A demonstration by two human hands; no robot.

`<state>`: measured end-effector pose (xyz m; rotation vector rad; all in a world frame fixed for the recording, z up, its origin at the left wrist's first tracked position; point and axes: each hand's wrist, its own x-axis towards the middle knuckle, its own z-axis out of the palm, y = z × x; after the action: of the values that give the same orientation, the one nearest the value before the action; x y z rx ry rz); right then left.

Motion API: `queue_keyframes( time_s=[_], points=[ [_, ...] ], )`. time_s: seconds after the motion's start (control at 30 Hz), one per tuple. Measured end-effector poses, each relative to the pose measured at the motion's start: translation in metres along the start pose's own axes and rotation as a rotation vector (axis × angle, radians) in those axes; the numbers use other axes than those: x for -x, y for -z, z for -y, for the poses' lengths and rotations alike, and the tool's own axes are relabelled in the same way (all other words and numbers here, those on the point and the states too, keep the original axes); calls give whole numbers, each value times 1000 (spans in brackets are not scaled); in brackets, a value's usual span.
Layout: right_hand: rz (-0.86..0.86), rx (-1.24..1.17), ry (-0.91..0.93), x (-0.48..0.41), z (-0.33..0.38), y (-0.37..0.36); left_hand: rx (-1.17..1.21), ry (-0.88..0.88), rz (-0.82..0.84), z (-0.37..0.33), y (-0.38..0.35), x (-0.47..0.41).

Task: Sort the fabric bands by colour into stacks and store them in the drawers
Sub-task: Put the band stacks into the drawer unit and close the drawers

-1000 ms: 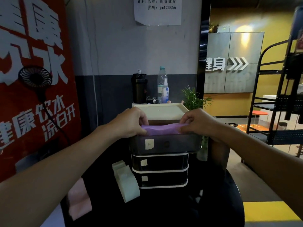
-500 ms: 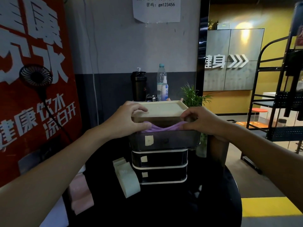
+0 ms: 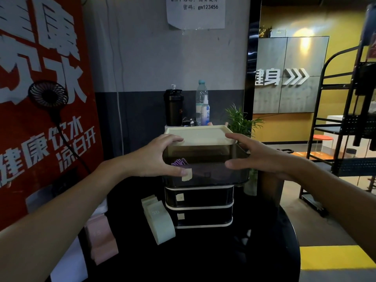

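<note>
Head view: the smoky plastic drawer (image 3: 219, 174) stood pulled out, soft purple bands (image 3: 179, 161) bunched in its left rear. The left hand (image 3: 154, 157) and right hand (image 3: 262, 157) flanked its front corners, fingers spread, gripping nothing; an even two-handed push should shut it without jamming. Green bands (image 3: 159, 222) and pink bands (image 3: 101, 245) lay left of it.

Inside the pulled-out top drawer (image 3: 205, 174) of a dark three-drawer unit (image 3: 200, 135) lie purple fabric bands (image 3: 179, 161); the two lower drawers (image 3: 203, 197) are closed. Stacked pale green bands (image 3: 160, 222) and pink bands (image 3: 101, 243) lie to its left.
</note>
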<state>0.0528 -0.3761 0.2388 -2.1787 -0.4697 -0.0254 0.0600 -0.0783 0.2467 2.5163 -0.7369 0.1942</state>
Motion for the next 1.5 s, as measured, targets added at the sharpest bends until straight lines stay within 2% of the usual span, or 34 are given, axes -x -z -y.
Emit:
queue_keyframes(
  time_s=[0.37, 0.63, 0.83, 1.5],
  points=[
    [-38, 70, -13, -12, -15, 2, -19, -20, -93, 11, -1, -6],
    [-268, 265, 53, -33, -22, -8, -130, -35, -253, 21, -11, -20],
    [-384, 224, 113, -41, -24, -20, -117, -55, -383, 30, -21, -23],
    [-662, 282, 134, -55, -29, -37, -266, -37, -569, 35, -36, -43]
  ],
)
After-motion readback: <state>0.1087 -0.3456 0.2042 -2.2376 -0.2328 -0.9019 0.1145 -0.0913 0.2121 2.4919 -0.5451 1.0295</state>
